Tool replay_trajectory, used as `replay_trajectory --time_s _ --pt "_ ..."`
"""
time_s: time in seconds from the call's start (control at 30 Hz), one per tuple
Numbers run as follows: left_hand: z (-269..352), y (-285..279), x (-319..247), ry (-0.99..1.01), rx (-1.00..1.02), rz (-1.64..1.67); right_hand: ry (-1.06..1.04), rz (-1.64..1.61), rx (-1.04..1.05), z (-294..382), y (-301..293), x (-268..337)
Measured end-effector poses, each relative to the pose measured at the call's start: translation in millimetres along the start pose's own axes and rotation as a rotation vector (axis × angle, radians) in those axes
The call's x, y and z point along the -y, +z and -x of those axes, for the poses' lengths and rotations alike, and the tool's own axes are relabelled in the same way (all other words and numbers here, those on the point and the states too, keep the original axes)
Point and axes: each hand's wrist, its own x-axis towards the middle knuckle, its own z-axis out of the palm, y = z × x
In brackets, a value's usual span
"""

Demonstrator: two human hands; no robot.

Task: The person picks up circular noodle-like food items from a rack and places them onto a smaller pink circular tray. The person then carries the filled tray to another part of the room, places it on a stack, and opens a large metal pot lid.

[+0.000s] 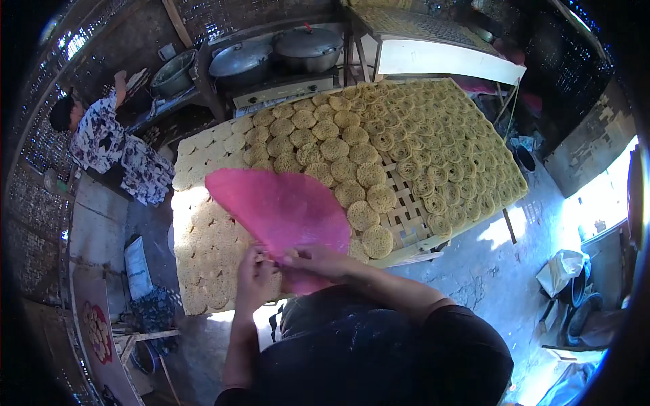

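A large pink sheet [289, 213], rounded along its far side, hangs over the near middle of a table covered in round cakes. Its near part narrows to a point between my hands. My right hand [317, 261] grips the sheet there, thumb along its surface. My left hand [252, 279] has curled fingers at the sheet's left edge, pinching it. Under and beyond the sheet lie tan, porous-looking discs [334, 149] in overlapping rows. Paler flat discs [216, 238] cover the left side, partly in bright sunlight. What lies directly beneath the sheet is hidden.
Coiled noodle-like rounds [447, 162] fill the right side of the woven bamboo rack [406, 208]. Lidded metal pots [307, 48] stand behind. Another person [109, 137] stands at the far left near a basin [173, 73]. A white sack [137, 269] leans at left.
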Motion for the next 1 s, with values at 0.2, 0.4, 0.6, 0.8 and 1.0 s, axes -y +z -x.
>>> replay_trajectory --time_s 0.2,0.4,0.6,0.8,1.0 --pt "7.2 -15.0 12.2 0.022 -0.17 0.023 -0.158 0.06 -0.398 3.8 -89.5 -41.1" --pt "20.3 -105.2 65.9 -0.122 -0.295 -0.244 -0.287 0.363 -1.074 17.9 -227.7 -17.8" --pt "17.0 -91.8 40.0 -0.082 -0.396 -0.24 -0.285 0.056 -1.129 -26.5 -283.2 -45.9" --pt "77.4 -130.2 34.9 -0.084 -0.516 -0.323 -0.291 0.881 -1.296 18.6 -185.9 -17.1" --pt "125.7 -171.5 39.6 -0.172 -0.55 -0.269 -0.559 0.761 -0.883 19.7 -23.3 -31.3"
